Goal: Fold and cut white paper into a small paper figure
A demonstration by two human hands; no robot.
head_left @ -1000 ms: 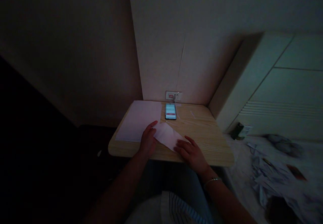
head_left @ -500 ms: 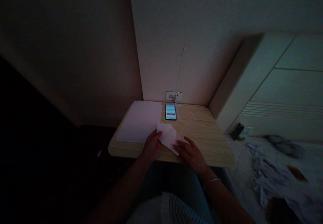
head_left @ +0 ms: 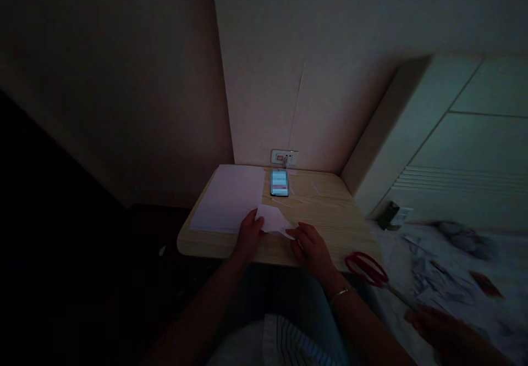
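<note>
Behind left hand [head_left: 248,234], paper [head_left: 272,220] partly hidden, red scissors [head_left: 378,283], blade tips covered

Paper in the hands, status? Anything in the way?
Left hand gripping left end of paper, right hand pinching right end. Paper clear of phone. Red-handled scissors, in another person's hand, near right wrist, not touching paper.

We pinch a small paper [head_left: 273,220] in our left hand [head_left: 249,233] and right hand [head_left: 310,247] over a wooden table [head_left: 330,217], near a lit phone [head_left: 279,183]; at right, another person's hand [head_left: 443,326] holds red-handled scissors [head_left: 381,283].
</note>
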